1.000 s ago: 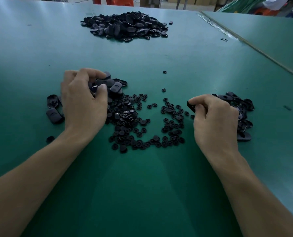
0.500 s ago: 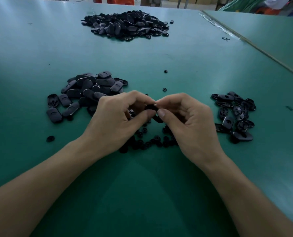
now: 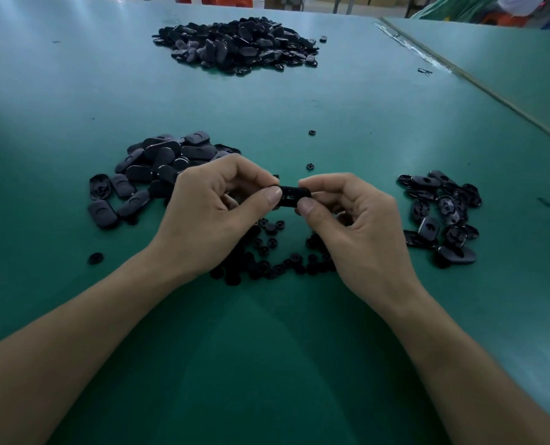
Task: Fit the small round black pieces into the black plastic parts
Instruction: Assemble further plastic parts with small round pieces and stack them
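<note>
Smooth, glossy oval plastic parts (image 3: 158,168) are heaped at left, prob. unfitted. One part (image 3: 294,194) is pinched above the table (image 3: 74,91) betw. left hand (image 3: 209,216) & right hand (image 3: 357,232). Whether a piece is seated can't be told. Small round pieces (image 3: 267,248) are scattered beneath. A smaller pile (image 3: 440,213), prob. finished, lies at right; most work is judged left.

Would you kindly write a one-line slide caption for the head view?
Left hand and right hand pinch a black plastic part above small round pieces on a green table.
</note>
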A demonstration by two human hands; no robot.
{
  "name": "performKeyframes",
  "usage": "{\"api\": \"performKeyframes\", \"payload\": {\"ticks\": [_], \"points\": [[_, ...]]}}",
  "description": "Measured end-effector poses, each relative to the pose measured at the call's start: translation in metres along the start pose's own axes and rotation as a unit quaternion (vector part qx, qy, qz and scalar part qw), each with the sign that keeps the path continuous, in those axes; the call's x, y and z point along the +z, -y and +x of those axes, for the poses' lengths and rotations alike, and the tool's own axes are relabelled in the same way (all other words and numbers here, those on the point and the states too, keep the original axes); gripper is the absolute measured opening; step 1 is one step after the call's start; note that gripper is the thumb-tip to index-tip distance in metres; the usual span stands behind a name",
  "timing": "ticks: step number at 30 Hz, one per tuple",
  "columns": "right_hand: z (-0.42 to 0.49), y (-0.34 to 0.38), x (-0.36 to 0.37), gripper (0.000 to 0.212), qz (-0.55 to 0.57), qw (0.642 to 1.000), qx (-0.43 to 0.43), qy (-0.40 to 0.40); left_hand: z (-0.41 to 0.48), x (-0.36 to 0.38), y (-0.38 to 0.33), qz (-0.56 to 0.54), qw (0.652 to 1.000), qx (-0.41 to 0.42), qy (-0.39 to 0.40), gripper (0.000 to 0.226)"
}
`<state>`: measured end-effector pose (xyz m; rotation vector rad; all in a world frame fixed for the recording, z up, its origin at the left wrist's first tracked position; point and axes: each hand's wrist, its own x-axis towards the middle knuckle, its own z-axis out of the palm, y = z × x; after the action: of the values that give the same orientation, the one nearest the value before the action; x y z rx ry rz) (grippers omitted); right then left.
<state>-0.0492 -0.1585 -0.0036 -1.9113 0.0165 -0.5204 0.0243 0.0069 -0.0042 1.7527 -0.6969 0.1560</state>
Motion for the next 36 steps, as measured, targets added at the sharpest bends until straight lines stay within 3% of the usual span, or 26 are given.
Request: {"api": "performKeyframes", "payload": {"ticks": [10,16,22,28,36], "points": [[-0.002,0.002,0.001,0.022,-0.019,1.0,-0.005,-0.005,-0.001,0.0,-0.001,0.013,1.0,-0.003,0.017,0.017],[-0.002,-0.005,-0.002,0.018,-0.211,0.977,0.002,-0.028,0.002,-0.001,0.004,0.028,0.999,-0.013,-0.031,0.017],[-0.006,-0.004,0.005,0.036,-0.389,0.917,-0.011,0.089,0.004,-0.002,0.007,0.053,0.997,-0.024,-0.053,0.019],[-0.004,-0.004,0.005,0.017,-0.359,0.931,-0.021,0.07,0.004,-0.001,0.005,0.065,0.996,-0.022,-0.05,0.02],[-0.003,-0.003,0.009,0.015,-0.309,0.95,-0.032,0.027,0.003,-0.001,0.005,0.077,0.996,-0.015,-0.048,0.017]]}}
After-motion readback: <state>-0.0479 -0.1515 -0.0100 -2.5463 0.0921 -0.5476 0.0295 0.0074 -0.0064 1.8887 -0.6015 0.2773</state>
